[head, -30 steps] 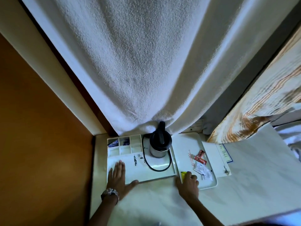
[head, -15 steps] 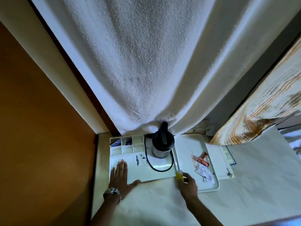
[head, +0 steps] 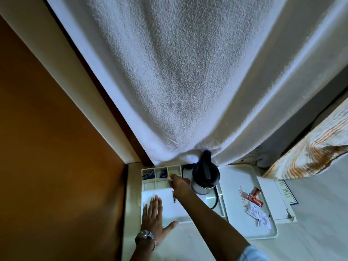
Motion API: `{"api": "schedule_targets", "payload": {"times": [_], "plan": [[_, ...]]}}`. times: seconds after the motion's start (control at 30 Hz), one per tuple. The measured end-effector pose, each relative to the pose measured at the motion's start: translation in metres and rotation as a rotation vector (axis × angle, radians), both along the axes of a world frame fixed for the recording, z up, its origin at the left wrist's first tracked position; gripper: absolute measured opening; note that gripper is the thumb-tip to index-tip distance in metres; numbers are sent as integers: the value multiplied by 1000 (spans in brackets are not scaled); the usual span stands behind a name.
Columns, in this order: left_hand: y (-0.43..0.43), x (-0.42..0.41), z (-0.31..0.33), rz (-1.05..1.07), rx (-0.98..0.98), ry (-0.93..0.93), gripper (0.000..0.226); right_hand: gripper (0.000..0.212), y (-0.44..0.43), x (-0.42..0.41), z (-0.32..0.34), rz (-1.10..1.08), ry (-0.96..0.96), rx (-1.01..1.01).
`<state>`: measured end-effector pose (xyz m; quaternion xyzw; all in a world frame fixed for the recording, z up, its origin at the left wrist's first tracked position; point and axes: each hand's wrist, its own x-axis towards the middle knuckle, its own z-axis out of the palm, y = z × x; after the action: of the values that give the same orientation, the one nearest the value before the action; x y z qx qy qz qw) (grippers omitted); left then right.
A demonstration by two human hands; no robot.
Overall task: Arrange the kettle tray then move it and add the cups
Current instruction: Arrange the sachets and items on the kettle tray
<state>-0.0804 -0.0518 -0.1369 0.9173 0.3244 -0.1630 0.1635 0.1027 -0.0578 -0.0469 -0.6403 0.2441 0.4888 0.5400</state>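
Note:
A white kettle tray (head: pixel 220 204) lies on the counter below the curtain. Its far left end has small compartments (head: pixel 161 178), two of them holding dark sachets. A black and steel kettle (head: pixel 205 176) stands on the tray's far right part, its cord looping beside it. My left hand (head: pixel 153 217) lies flat, fingers spread, on the tray's near left part. My right hand (head: pixel 178 185) reaches across the tray and pinches a small yellow sachet (head: pixel 171 175) over the rightmost far compartment. No cups are in view.
A second white tray (head: pixel 243 178) lies to the right with red and white sachets (head: pixel 256 206) on it. A white card (head: pixel 280 200) sits beyond that. A white curtain (head: pixel 178 81) hangs down to the kettle. An orange-brown wall (head: pixel 47 147) closes the left side.
My right hand picked up the yellow sachet from the right tray's near left corner and carried it left and away to the compartments. My left hand stayed flat on the tray.

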Motion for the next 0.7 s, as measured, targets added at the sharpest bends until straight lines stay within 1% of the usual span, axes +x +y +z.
{"api": "schedule_targets", "payload": {"times": [0.1, 0.13, 0.2, 0.23, 0.27, 0.33, 0.37, 0.4, 0.43, 0.47, 0.5, 0.53, 0.57, 0.6, 0.63, 0.7], "plan": [[6, 0, 0, 19, 27, -8, 110, 28, 8, 1, -6, -22, 10, 12], [8, 2, 0, 15, 34, -11, 109, 30, 6, 1, -6, -15, -3, 21], [10, 6, 0, 7, 27, -10, 111, 46, -4, -3, -7, 12, -58, 52], [10, 6, 0, -1, 12, 3, 111, 52, -14, -9, -10, 49, -83, 84], [9, 4, 1, -11, 13, 7, 111, 52, -31, -19, -13, 129, -114, 107], [11, 0, 1, -9, 36, -4, 110, 42, -80, -34, -19, 329, -226, 72], [12, -1, 1, -6, 14, 8, 112, 32, -109, -34, -23, 389, -363, 8], [13, -2, 2, -7, -9, 22, 112, 23, -138, -28, -25, 431, -531, -108], [11, -1, 1, -10, -25, 24, 113, 15, -167, -14, -26, 442, -688, -263], [12, -1, 1, -6, -24, 19, 113, 9, -189, 3, -25, 414, -805, -413], [12, 0, 0, -1, -21, 20, 113, 12, -206, 23, -24, 373, -881, -531], [12, 0, 0, 1, -22, 28, 114, 25, -220, 42, -22, 371, -907, -623], [11, 0, -1, 1, -21, 33, 114, 38, -229, 59, -21, 424, -916, -695], [9, 1, -1, 0, -21, 36, 115, 47, -237, 74, -22, 512, -915, -749], [8, 1, -1, 1, -23, 45, 116, 49, -240, 84, -23, 611, -919, -776], [4, 3, 1, -8, -31, 72, 117, 43, -243, 93, -24, 745, -938, -803]]}}
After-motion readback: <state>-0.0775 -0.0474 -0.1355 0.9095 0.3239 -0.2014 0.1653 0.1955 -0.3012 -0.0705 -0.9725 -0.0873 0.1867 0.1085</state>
